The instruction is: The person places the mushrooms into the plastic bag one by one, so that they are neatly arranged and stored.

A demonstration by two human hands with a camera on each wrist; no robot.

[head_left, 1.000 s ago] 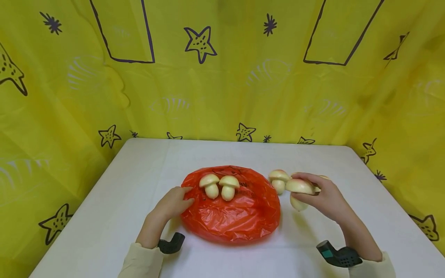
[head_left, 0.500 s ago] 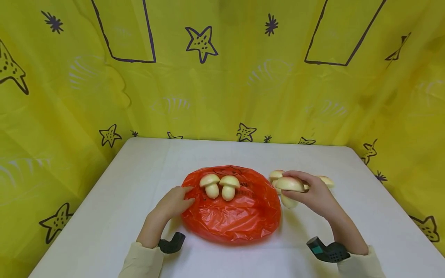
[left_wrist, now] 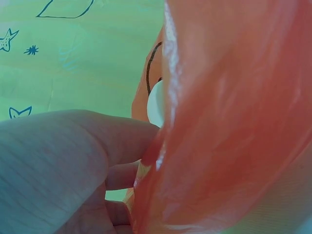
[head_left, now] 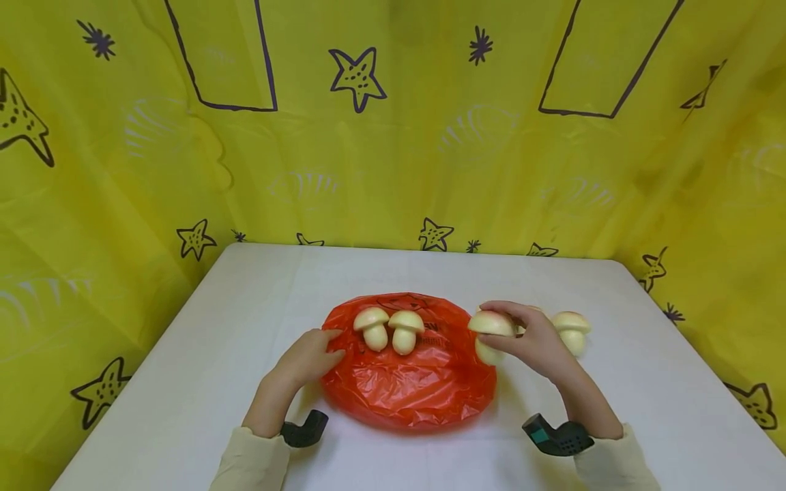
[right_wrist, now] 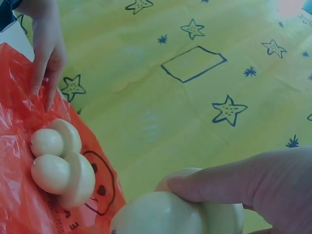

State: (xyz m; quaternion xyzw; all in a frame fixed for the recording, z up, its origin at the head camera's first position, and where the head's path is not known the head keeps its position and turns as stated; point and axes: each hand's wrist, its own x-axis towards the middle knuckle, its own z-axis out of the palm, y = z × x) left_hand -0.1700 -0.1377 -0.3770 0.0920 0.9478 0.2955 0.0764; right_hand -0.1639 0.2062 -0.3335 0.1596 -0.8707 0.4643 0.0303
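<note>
Yellow cloth [head_left: 393, 170] w/ dark stars is up at the back & both sides, and it goes round a white table [head_left: 202, 368]. On my head cam, a red bag [head_left: 417, 392] lies abt. mid-table, all thin & crinkly. On its red plastic, twd. the back, I see a left mushroom [head_left: 371, 327] & a right mushroom [head_left: 405, 332], side by side, both w/ round caps at the far end & fat stems at the near end. My R hand [head_left: 531, 344] pinches the held mushroom [head_left: 491, 323] by its cap, btwn thumb & fingers, w/ the stem down below. It's at the R edge of the bag; can't tell if they touch. Past that hand, a far-right mushroom [head_left: 571, 331] is on the table. My L hand [head_left: 310, 358] touches the bag's L edge, thumb & finger a bit apart; I can't tell if it pinches the plastic or just rests there. R wrist cam also shows a black smiley face [right_wrist: 101, 190] on the bag, next to the 2 mushrooms. Both arms have pale sleeves [head_left: 254, 457].
</note>
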